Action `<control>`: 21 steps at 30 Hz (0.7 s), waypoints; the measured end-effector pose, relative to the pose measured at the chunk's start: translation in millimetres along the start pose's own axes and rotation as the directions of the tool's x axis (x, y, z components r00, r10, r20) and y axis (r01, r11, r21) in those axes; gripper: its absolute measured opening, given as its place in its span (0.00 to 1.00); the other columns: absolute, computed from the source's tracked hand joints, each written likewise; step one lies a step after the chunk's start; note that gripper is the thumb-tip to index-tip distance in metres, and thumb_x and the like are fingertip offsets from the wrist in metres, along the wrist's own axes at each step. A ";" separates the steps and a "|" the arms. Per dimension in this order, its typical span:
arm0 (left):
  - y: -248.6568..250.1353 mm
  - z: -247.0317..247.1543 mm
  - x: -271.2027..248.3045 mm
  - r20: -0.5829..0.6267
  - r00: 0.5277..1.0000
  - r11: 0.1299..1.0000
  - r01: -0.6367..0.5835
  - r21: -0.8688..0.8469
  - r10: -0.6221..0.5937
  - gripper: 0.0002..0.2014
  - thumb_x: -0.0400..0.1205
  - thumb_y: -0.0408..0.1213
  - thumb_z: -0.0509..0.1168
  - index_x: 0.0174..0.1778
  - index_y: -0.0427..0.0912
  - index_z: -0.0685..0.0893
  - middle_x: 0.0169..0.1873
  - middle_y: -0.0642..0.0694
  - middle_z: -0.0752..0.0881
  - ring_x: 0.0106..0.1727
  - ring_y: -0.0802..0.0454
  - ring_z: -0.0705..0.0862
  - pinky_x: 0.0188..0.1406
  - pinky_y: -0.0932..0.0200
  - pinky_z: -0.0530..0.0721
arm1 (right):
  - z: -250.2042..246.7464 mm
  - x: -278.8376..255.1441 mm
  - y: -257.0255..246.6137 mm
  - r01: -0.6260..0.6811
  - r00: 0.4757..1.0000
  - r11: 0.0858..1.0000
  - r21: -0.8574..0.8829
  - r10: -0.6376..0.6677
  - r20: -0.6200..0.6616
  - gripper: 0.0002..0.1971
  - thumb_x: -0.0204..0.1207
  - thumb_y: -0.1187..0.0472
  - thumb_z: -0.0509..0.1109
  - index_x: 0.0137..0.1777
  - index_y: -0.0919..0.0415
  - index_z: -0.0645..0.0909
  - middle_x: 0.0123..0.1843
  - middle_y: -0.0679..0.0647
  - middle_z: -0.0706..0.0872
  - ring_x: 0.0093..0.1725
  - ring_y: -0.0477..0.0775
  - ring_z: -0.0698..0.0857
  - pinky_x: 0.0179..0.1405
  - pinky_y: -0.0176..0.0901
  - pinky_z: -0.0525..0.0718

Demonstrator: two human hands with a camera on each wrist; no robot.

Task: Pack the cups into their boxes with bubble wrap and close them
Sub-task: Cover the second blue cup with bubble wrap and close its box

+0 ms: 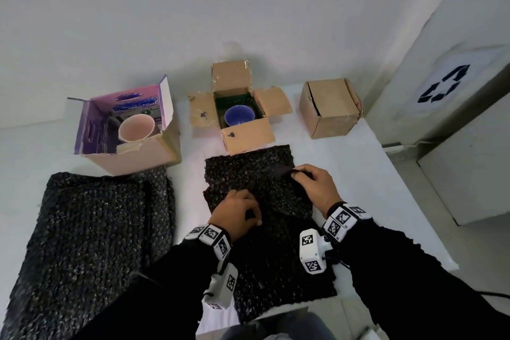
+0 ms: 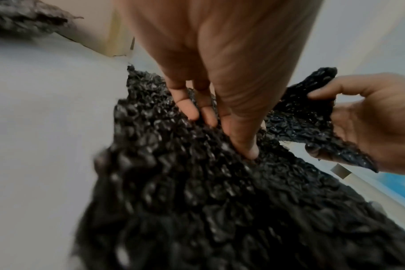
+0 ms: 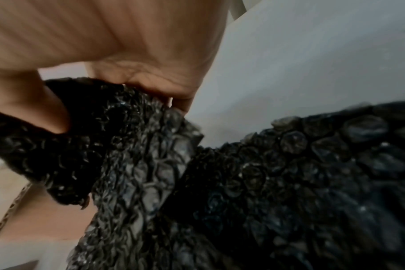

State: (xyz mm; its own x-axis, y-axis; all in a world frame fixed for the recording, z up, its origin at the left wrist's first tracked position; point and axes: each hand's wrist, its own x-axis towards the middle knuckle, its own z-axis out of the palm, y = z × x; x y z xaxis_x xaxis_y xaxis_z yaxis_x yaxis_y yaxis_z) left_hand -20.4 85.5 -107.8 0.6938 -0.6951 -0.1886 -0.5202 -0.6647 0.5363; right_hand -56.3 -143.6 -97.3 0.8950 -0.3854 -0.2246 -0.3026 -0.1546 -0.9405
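Note:
A black bubble wrap sheet [image 1: 242,176] [image 2: 197,201] [image 3: 278,182] lies on the white table in front of me. My left hand [image 1: 255,210] [image 2: 229,137] pinches a fold near its middle. At the sheet's far right corner my right hand [image 1: 296,172] [image 3: 123,113] pinches the wrap between thumb and fingers and holds that corner lifted. Behind the sheet an open cardboard box [image 1: 248,138] holds a blue cup [image 1: 239,116]. An open pink and purple box [image 1: 138,157] at the left holds a pink cup [image 1: 135,128]. A shut cardboard box [image 1: 331,113] stands at the right.
A second, larger black bubble wrap sheet [image 1: 91,229] covers the table's left front. The table's right edge [image 1: 386,174] runs close beside my right hand. Beyond it stand a grey bin with a recycling sign [image 1: 441,85] and a white block [image 1: 469,174].

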 end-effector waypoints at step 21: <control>0.8 -82.1 14.3 -0.375 0.927 0.990 -0.048 -0.135 -0.006 0.14 0.74 0.33 0.67 0.51 0.51 0.74 0.37 0.50 0.85 0.35 0.49 0.82 0.39 0.56 0.80 | -6.0 10.5 -47.0 -0.023 0.994 0.989 0.145 0.038 -0.105 0.08 0.67 0.53 0.72 0.37 0.57 0.83 0.39 0.53 0.87 0.46 0.57 0.84 0.52 0.53 0.81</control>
State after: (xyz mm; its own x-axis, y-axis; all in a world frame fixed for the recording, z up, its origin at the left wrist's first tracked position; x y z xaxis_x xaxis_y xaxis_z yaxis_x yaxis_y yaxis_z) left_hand 30.0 97.5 -42.5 0.8333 -0.5372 0.1305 -0.4807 -0.5876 0.6509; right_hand -34.6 -145.9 -53.9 0.8435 -0.4843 -0.2322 -0.2717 -0.0119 -0.9623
